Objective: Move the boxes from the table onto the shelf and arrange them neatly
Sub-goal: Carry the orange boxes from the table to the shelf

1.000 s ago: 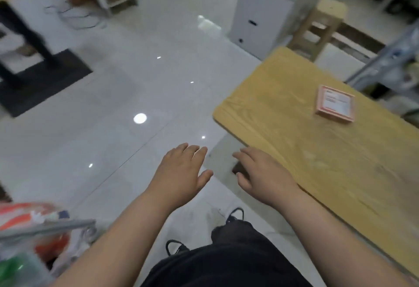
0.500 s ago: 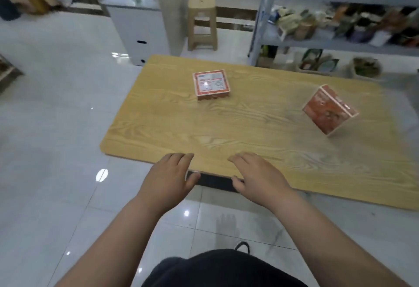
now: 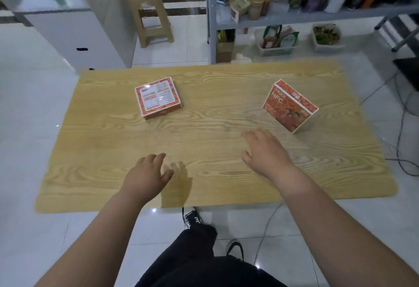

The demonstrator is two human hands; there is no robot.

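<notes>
A: Nothing's picked up yet. Both hands hover over the table (image 3: pixel 204 141), fingers loosely spread and empty. Left hand (image 3: pixel 147 176) sits short of the flat box (image 3: pixel 158 97); right hand (image 3: pixel 265 153) is near the upright box (image 3: pixel 289 105).

B: Looks like the reaching step then. I'd guess next is closing on a box each, then carrying them to the shelf (image 3: pixel 317 15) behind the table.

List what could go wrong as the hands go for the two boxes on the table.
1. The right box stands on edge; a nudge from the right hand could topple it.
2. The left box lies flat, so the left hand may struggle to get fingers underneath it.
3. The shelf already looks crowded; placing boxes may knock items over.
</notes>
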